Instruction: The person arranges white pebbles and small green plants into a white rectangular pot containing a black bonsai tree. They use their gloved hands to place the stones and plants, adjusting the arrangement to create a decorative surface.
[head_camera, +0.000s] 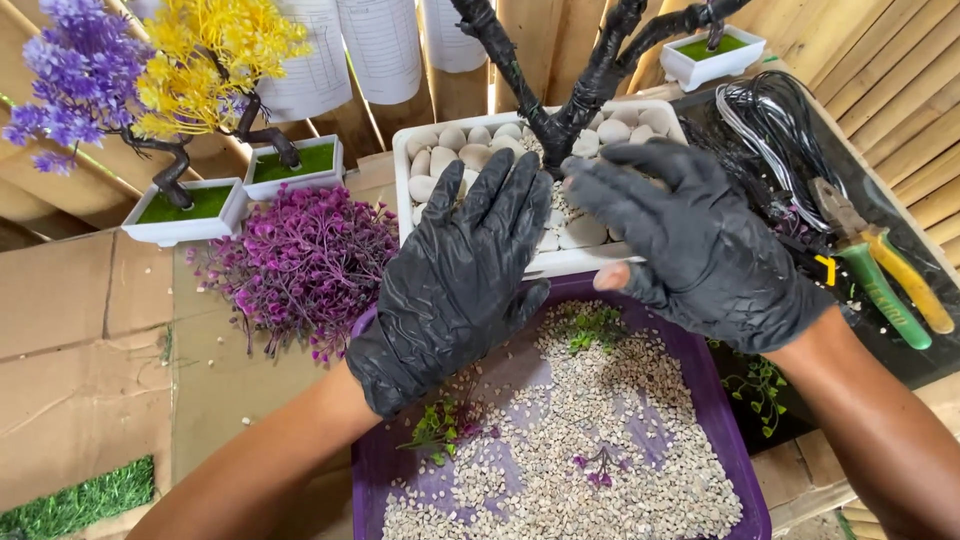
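The black trunk (570, 110) is set upright in the white pebble pot (410, 150), branches forking upward. The left hand (455, 280) and right hand (690, 245) are held open over the pot, gripping nothing. A purple gravel tray (370, 470) lies just in front, pliers (885, 275) to the right.

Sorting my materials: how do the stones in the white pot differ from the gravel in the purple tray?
The stones are large, smooth, rounded and whitish; the gravel is tiny, angular and greyish. The stones pack the white pot around a black trunk; the gravel lies thinly in the purple tray.

white pebble-filled planter (408, 150), black trunk upright (560, 125)
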